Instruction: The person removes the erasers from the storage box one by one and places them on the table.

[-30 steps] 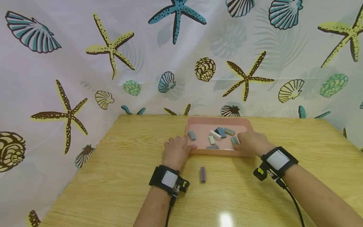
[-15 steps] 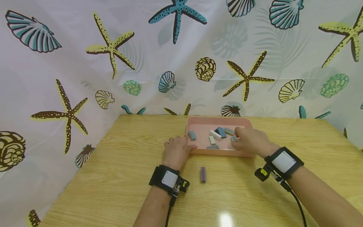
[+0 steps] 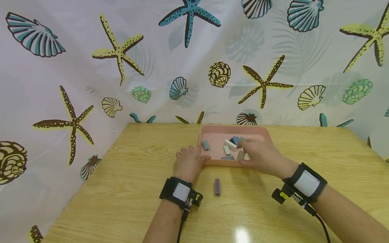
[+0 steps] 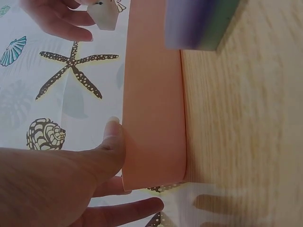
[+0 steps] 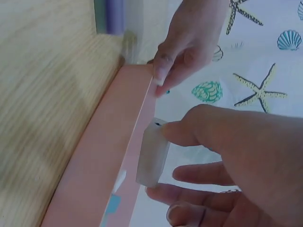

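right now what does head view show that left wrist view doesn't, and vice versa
Only the head view: white and blue-grey oblong blocks lying inside the pink rectangular tray, and two black wrist straps. Only the left wrist view: the purple oblong block's green side and a small dark spot on the pale grey block. Both: those last two blocks, the tray, the left hand gripping it and the right hand holding the grey block.

The tray (image 3: 220, 162) is pink, the held block (image 5: 152, 153) greyish white, the wood-grained table (image 3: 133, 189) yellow, the starfish-printed cloth (image 3: 164, 64) white.
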Tool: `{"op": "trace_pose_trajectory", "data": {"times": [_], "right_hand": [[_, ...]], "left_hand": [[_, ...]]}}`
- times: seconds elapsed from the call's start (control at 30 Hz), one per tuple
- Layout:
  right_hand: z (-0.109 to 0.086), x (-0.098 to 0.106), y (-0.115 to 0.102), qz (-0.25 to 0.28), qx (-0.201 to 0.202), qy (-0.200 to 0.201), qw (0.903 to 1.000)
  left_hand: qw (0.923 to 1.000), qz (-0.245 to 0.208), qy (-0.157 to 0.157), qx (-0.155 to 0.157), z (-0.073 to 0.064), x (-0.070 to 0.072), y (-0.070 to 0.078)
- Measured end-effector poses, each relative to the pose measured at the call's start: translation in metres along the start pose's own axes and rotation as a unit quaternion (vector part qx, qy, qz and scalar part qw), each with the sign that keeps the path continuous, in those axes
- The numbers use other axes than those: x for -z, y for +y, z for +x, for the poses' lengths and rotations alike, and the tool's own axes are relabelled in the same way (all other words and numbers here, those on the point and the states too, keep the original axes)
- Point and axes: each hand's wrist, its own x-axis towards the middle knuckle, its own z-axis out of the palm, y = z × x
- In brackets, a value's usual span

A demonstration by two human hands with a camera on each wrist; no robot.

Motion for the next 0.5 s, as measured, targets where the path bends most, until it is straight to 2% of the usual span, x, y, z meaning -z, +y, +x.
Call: {"op": "trace_pose_trajectory", "data": {"times": [0.1, 0.3, 0.5], "right_hand": [[-0.002, -0.001, -0.009, 0.004, 0.016, -0.007, 0.9998], [-0.005, -0.005, -0.026, -0.007, 0.053, -0.06, 0.9968], [-0.004, -0.014, -0.036, 0.02, 0.054, -0.09, 0.9943]], "left_hand": [[1.0, 0.002, 0.001, -0.001, 0.0, 0.0, 0.0], [1.0, 0.007, 0.0, -0.004, -0.001, 0.001, 0.0], [0.9999, 0.011, 0.003, -0.004, -0.001, 0.0, -0.001]]}}
